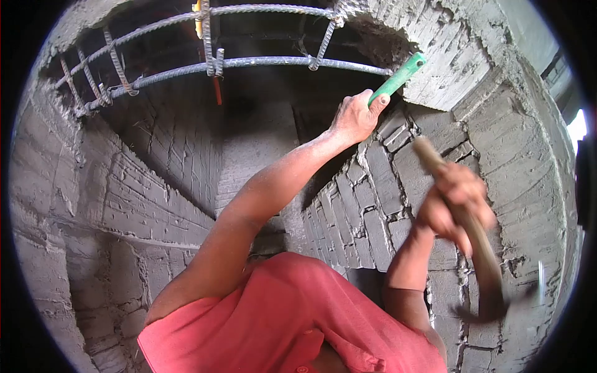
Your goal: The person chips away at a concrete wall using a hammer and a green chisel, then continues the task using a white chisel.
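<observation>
My left hand (359, 115) is wrapped round a green-handled tool (398, 79). The tool's far end lies by the broken concrete edge (444, 62), to the right of the steel bars. Lower and to the right, my right hand (457, 202) grips the wooden handle of a hammer (479, 245). That hand and the hammer's dark head are smeared by motion. The hammer head hangs at the lower right, in front of the brick wall (441, 283).
Ribbed steel bars (267, 61) cross a dark opening at the top. An orange and yellow object (199, 20) is behind a bar. Rough plastered surfaces (152, 202) stand at the left, and a brick slope (354, 211) lies below the opening.
</observation>
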`<state>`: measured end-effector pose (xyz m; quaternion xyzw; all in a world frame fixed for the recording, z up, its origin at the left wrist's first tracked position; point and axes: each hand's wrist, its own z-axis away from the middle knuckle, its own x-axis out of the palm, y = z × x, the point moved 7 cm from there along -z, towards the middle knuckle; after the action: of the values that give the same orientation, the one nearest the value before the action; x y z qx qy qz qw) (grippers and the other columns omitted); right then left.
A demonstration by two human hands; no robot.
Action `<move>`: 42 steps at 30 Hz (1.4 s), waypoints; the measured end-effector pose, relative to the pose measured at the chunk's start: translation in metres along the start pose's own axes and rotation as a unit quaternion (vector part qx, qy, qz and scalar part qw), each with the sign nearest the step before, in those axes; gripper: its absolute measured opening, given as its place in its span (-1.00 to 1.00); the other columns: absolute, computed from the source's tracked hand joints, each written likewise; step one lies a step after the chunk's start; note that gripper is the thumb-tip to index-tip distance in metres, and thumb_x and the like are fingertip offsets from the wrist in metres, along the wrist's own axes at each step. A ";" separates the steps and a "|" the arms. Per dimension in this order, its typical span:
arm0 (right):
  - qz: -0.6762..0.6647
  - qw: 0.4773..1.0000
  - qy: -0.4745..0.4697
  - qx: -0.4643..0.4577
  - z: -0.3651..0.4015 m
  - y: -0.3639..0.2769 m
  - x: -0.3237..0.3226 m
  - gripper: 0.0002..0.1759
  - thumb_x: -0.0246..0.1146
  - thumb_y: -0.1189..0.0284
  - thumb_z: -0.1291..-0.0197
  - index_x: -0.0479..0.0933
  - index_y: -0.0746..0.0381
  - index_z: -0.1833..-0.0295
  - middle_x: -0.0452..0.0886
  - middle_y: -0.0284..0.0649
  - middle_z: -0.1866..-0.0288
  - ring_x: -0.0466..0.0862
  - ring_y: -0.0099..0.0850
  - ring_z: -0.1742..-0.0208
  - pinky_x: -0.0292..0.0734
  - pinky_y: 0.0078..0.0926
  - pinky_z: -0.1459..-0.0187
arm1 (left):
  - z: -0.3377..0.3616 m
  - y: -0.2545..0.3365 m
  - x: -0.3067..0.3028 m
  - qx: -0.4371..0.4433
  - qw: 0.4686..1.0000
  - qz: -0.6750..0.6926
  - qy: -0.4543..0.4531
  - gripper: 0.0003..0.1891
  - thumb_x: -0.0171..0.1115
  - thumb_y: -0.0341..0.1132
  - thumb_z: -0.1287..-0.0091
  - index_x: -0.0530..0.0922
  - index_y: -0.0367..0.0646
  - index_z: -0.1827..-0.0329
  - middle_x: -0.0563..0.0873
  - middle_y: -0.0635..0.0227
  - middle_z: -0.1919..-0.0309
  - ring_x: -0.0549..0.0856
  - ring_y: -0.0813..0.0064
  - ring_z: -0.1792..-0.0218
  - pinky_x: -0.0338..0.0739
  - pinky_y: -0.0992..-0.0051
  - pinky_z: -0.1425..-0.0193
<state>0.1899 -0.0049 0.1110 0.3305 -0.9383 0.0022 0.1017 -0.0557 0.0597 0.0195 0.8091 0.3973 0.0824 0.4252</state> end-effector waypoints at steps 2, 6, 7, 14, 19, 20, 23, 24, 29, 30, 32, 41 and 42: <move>0.246 0.931 -0.105 0.249 0.052 0.082 -0.023 -0.20 -0.11 -0.34 -0.41 0.41 0.20 0.49 0.39 -0.38 0.66 0.42 -0.44 0.66 0.38 -0.44 0.57 | -0.002 -0.002 -0.001 0.003 1.000 -0.002 -0.009 -0.23 -0.16 0.38 -0.48 0.47 -0.30 0.38 0.56 -0.15 0.51 0.61 -0.30 0.32 0.45 0.04 0.32; 0.240 0.869 -0.092 0.423 0.061 0.087 -0.003 -0.47 0.00 0.03 -0.50 0.45 0.25 0.37 0.42 -0.37 0.64 0.42 -0.54 0.65 0.30 -0.56 0.59 | -0.005 0.004 -0.005 0.025 0.999 -0.024 0.022 -0.28 -0.15 0.33 -0.50 0.50 -0.28 0.33 0.61 -0.20 0.44 0.62 -0.34 0.24 0.47 -0.06 0.24; 0.213 0.900 -0.077 0.372 0.052 0.072 0.006 -0.46 0.00 -0.01 -0.50 0.46 0.26 0.31 0.43 -0.38 0.63 0.42 -0.56 0.65 0.29 -0.57 0.60 | -0.001 0.006 -0.006 -0.003 0.999 -0.037 0.009 -0.30 -0.14 0.31 -0.51 0.51 -0.27 0.32 0.63 -0.20 0.42 0.62 -0.35 0.22 0.47 -0.09 0.22; -0.012 0.996 -0.090 -0.022 -0.073 -0.061 0.050 -0.12 -0.17 -0.52 -0.22 0.44 0.14 0.06 0.42 -0.27 0.41 0.50 -0.33 0.43 0.57 -0.18 0.27 | 0.003 0.019 -0.003 -0.044 0.998 -0.007 -0.036 -0.28 -0.14 0.31 -0.51 0.48 -0.32 0.31 0.64 -0.24 0.38 0.64 -0.35 0.18 0.49 -0.08 0.17; 0.344 0.915 -0.171 0.123 0.036 0.070 -0.005 -0.30 -0.03 -0.25 -0.44 0.43 0.21 0.36 0.40 -0.35 0.66 0.48 -0.44 0.63 0.44 -0.46 0.53 | 0.001 0.021 -0.004 -0.036 0.999 -0.010 -0.016 -0.27 -0.14 0.32 -0.50 0.50 -0.32 0.30 0.65 -0.25 0.36 0.63 -0.35 0.16 0.50 -0.09 0.15; 0.250 0.820 -0.071 0.510 0.075 0.106 -0.018 -0.42 0.03 -0.10 -0.50 0.41 0.20 0.35 0.39 -0.35 0.65 0.46 -0.52 0.66 0.40 -0.50 0.58 | -0.001 0.024 -0.006 -0.037 0.999 -0.012 -0.011 -0.27 -0.13 0.33 -0.49 0.51 -0.32 0.29 0.65 -0.26 0.35 0.63 -0.35 0.15 0.50 -0.10 0.14; 0.230 0.868 0.017 0.440 0.054 0.077 -0.019 -0.39 0.10 -0.17 -0.42 0.39 0.20 0.32 0.37 -0.35 0.64 0.39 -0.53 0.68 0.38 -0.49 0.64 | 0.000 0.017 -0.005 -0.057 0.997 -0.028 -0.032 -0.24 -0.15 0.36 -0.47 0.53 -0.32 0.26 0.67 -0.25 0.32 0.63 -0.36 0.12 0.49 -0.12 0.10; 0.167 0.895 0.040 0.413 0.031 0.058 -0.009 -0.34 0.08 -0.26 -0.36 0.40 0.20 0.24 0.39 -0.34 0.58 0.42 -0.50 0.63 0.42 -0.46 0.59 | 0.000 0.018 -0.006 -0.053 0.998 -0.026 -0.027 -0.24 -0.16 0.36 -0.48 0.52 -0.32 0.27 0.66 -0.25 0.32 0.63 -0.36 0.12 0.49 -0.11 0.11; -0.038 0.993 -0.105 -0.034 -0.081 -0.050 0.020 -0.04 -0.20 -0.59 -0.11 0.40 0.13 -0.01 0.42 -0.26 0.30 0.52 -0.34 0.37 0.61 -0.23 0.23 | 0.003 0.018 0.001 -0.056 0.997 -0.031 -0.037 -0.22 -0.21 0.38 -0.48 0.49 -0.32 0.30 0.65 -0.24 0.35 0.63 -0.35 0.15 0.49 -0.10 0.13; -0.040 0.992 -0.101 -0.067 -0.077 -0.050 0.018 -0.03 -0.22 -0.60 -0.12 0.42 0.15 0.04 0.44 -0.24 0.32 0.53 -0.32 0.39 0.62 -0.17 0.26 | 0.003 0.019 0.001 -0.053 0.998 -0.030 -0.032 -0.22 -0.21 0.38 -0.48 0.49 -0.32 0.31 0.64 -0.23 0.36 0.63 -0.35 0.16 0.49 -0.09 0.14; 0.072 0.995 -0.060 -0.047 -0.043 -0.009 0.012 -0.07 -0.18 -0.55 -0.18 0.45 0.19 0.30 0.47 -0.24 0.49 0.53 -0.30 0.50 0.60 -0.20 0.39 | 0.004 0.020 0.002 -0.032 0.999 -0.034 -0.003 -0.23 -0.18 0.37 -0.48 0.48 -0.32 0.32 0.64 -0.22 0.39 0.63 -0.35 0.17 0.50 -0.08 0.16; -0.131 0.950 0.084 0.271 -0.036 0.010 -0.021 -0.24 -0.04 -0.42 -0.28 0.51 0.08 -0.01 0.48 -0.31 0.30 0.47 -0.48 0.39 0.48 -0.42 0.28 | 0.004 0.020 0.002 -0.051 0.998 -0.033 -0.018 -0.32 -0.14 0.27 -0.53 0.48 -0.31 0.29 0.63 -0.22 0.37 0.63 -0.35 0.18 0.48 -0.07 0.11; 0.029 0.991 -0.023 0.127 -0.078 -0.027 -0.008 -0.13 -0.08 -0.59 -0.09 0.53 0.00 0.05 0.44 -0.37 0.35 0.44 -0.46 0.40 0.47 -0.36 0.23 | 0.006 0.022 0.000 -0.035 0.999 -0.037 -0.005 -0.30 -0.18 0.29 -0.53 0.47 -0.32 0.25 0.63 -0.20 0.39 0.63 -0.34 0.21 0.49 -0.06 0.13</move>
<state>0.2279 -0.0156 0.1840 0.3132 -0.9417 0.1171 0.0373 -0.0398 0.0491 0.0324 0.7792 0.4214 0.0766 0.4577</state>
